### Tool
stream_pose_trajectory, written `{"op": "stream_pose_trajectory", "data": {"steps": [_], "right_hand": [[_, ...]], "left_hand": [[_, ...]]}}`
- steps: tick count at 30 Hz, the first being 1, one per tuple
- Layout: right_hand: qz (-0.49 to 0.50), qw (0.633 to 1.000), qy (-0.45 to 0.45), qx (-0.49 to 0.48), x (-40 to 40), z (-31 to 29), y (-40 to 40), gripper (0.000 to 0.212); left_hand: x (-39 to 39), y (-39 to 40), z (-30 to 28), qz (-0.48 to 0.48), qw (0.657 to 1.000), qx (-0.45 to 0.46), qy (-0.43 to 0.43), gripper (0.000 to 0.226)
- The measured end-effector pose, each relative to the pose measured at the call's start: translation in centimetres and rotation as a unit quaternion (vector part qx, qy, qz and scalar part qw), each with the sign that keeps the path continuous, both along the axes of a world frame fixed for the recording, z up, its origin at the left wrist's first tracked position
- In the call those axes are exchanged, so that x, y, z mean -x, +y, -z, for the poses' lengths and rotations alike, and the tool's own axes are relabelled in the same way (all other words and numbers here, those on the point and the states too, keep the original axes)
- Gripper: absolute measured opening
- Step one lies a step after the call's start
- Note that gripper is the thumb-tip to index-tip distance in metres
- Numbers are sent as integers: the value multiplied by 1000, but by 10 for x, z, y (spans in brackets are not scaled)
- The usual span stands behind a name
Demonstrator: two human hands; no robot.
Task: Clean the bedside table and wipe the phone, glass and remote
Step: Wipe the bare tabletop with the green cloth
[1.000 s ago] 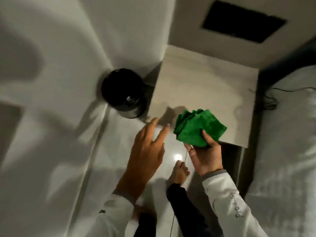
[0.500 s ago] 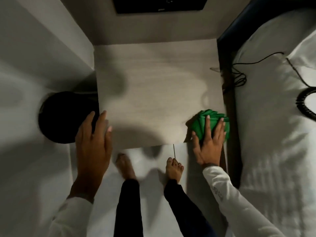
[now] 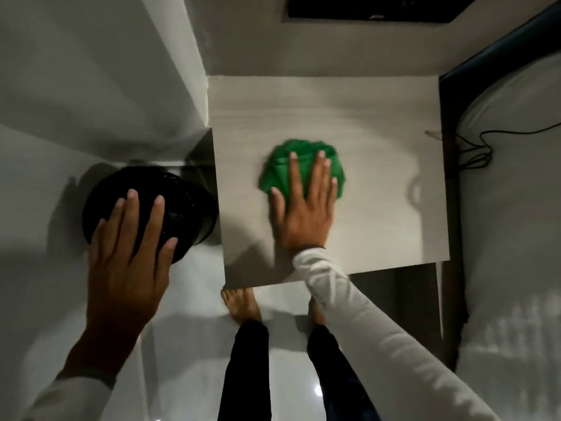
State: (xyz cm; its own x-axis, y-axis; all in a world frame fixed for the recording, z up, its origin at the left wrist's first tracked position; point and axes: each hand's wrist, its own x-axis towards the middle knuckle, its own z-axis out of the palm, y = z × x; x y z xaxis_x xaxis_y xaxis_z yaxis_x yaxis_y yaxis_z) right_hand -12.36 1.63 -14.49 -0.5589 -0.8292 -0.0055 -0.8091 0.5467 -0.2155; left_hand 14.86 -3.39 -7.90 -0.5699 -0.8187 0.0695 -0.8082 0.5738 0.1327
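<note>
Right hand [image 3: 305, 208] pressed flat, fingers spread, on green cloth [image 3: 299, 167], now mid-counter [image 3: 379, 223] after shifting left from near-right corner; left hand [image 3: 130, 247] open, hovering above black bin [image 3: 182, 205]; wiping underway; phone, glass, remote unseen.

The pale wood-grain bedside table [image 3: 379, 208] carries a bunched green cloth [image 3: 303, 168] near its middle, towards the left edge. A flat hand [image 3: 303, 214] presses on the cloth.
</note>
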Motion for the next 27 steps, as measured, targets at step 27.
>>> {"op": "stream_pose_trajectory", "data": {"steps": [27], "right_hand": [[-116, 992, -38, -44, 34, -9, 70, 65]], "left_hand": [[40, -46, 3, 2, 998, -43, 40, 54]]}}
